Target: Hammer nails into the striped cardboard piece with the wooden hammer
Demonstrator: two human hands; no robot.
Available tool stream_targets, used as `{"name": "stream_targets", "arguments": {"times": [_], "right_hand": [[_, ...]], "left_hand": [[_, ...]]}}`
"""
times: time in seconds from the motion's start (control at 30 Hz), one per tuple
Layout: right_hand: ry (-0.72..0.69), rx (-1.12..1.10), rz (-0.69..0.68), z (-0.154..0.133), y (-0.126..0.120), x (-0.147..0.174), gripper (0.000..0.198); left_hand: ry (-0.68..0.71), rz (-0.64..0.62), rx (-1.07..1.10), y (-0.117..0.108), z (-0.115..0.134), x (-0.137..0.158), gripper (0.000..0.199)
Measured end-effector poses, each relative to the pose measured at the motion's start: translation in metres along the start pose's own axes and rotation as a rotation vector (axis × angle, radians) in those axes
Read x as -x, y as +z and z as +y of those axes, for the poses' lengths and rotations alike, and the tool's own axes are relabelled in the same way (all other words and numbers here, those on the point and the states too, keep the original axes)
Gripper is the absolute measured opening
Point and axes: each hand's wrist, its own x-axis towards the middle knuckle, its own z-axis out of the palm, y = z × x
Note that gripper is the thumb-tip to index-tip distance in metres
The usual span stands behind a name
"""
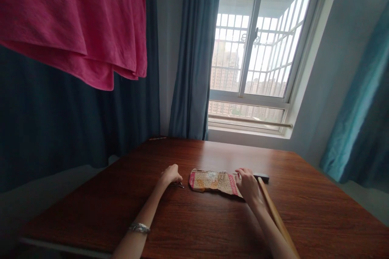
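Note:
My left hand [171,174] is closed above the table, left of the patterned piece. Poking out below its fingers is a small shiny metal thing [181,185], too small and blurred to name. A flat, cream-coloured patterned piece [209,181] lies on the tabletop, with dark dots, orange patches, pink bands near both ends and a rounded left end. My right hand [247,184] covers its right end, fingers bent over the edge. Just beyond that hand lies what looks like a hammer, with a dark head [263,178] and a long wooden handle [278,216] partly hidden by my forearm.
The brown wooden table [194,222] reaches toward the window [252,48]. Blue curtains [194,68] hang behind it. A pink cloth [91,28] hangs at upper left. A thin strip-like object [158,138] lies at the far left corner.

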Motion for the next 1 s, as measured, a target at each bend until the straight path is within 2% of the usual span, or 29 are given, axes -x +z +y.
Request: {"name": "stream_targets", "arguments": {"times": [0.17,0.47,0.73,0.9,1.0], "right_hand": [[0.048,-0.012,-0.012,0.009,0.010,0.007,0.022],[0.077,-0.081,-0.035,0.006,0.018,0.013,0.023],[0.086,-0.147,-0.015,0.007,0.018,0.015,0.023],[0.082,-0.207,0.010,0.007,0.016,0.016,0.022],[0.073,-0.255,0.029,0.006,0.013,0.015,0.022]], "left_hand": [[-0.008,0.028,-0.046,0.001,0.004,0.005,0.019],[0.033,0.033,0.039,-0.003,0.010,0.016,0.016],[0.058,0.080,0.073,0.011,0.004,0.000,0.013],[0.161,0.108,0.111,0.020,0.000,-0.011,0.015],[0.214,0.129,0.220,0.020,0.003,-0.014,0.019]]}}
